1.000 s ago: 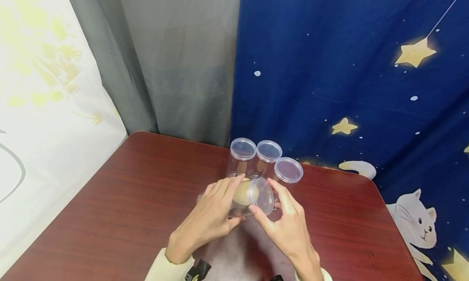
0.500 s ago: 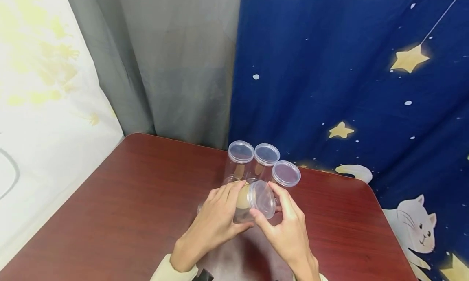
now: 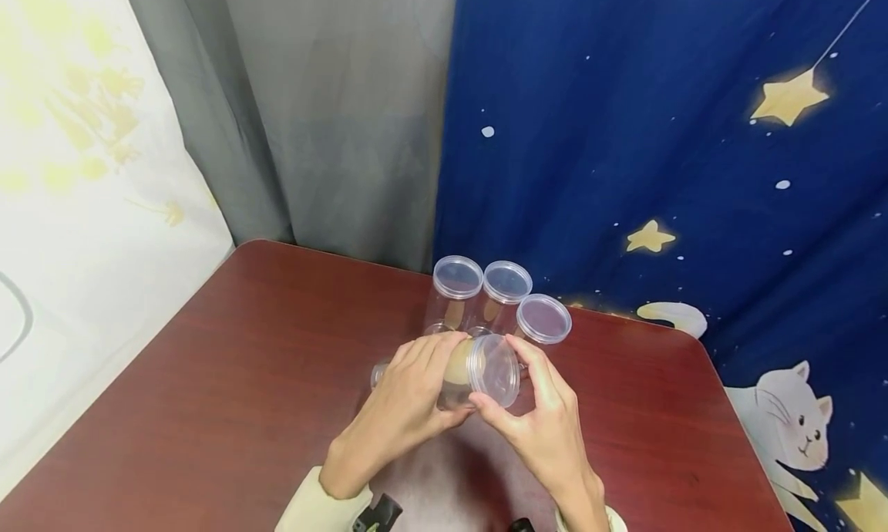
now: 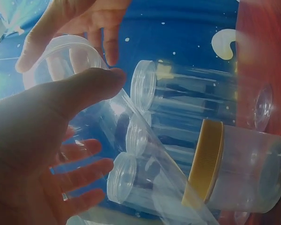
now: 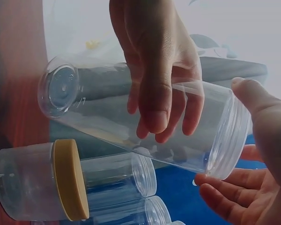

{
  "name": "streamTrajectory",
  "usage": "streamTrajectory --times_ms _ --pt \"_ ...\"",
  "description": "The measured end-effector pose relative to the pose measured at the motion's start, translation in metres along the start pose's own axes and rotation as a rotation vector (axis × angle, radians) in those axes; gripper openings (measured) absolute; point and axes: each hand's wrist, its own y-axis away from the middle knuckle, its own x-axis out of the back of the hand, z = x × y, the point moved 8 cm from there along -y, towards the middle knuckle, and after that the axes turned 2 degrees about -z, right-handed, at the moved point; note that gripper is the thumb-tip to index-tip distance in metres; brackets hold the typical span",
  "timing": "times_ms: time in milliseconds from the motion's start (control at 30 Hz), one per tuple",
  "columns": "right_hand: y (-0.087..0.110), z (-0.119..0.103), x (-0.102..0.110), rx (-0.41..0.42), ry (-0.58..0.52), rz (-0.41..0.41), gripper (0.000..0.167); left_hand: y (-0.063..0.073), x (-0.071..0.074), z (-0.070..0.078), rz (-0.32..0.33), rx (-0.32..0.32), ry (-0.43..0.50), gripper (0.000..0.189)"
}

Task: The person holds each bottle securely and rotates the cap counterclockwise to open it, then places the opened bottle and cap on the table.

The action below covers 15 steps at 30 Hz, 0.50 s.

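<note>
A tall, clear plastic jar (image 5: 103,119) is held tilted over the table, its lidded end raised to the right. My left hand (image 3: 395,401) grips the jar around its body, thumb on the near side and fingers across the far side. At the top end, my right hand (image 3: 551,428) holds the clear screw lid (image 3: 498,372) between thumb and fingers. Below and behind the held jar stands a short frosted jar (image 4: 253,171) with a yellow lid (image 5: 70,180), mostly hidden in the head view.
Three tall clear jars stand close together near the table's back edge: a left one (image 3: 458,279), a middle one (image 3: 509,283) and a right one (image 3: 544,320), each with a clear lid. Grey and blue starry curtains (image 3: 555,131) hang behind the reddish-brown table (image 3: 243,378).
Both hands keep their hold on the jar and its lid, with only slight shifts of the fingers. The head view has moved a little; the standing jars stay in place.
</note>
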Motion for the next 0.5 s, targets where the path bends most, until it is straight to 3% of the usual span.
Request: streamTrajectory --times_ms 300,500 --pt "-0.0029 0.0019 -0.0011 -0.008 -0.051 -0.013 0.076 -0.0046 0.0009 -0.0047 -0.02 -0.01 0.027 0.083" --pt "-0.001 0.0022 -0.0016 0.002 -0.141 -0.007 0.08 -0.002 -0.0006 -0.0052 -0.04 -0.004 0.055 0.083"
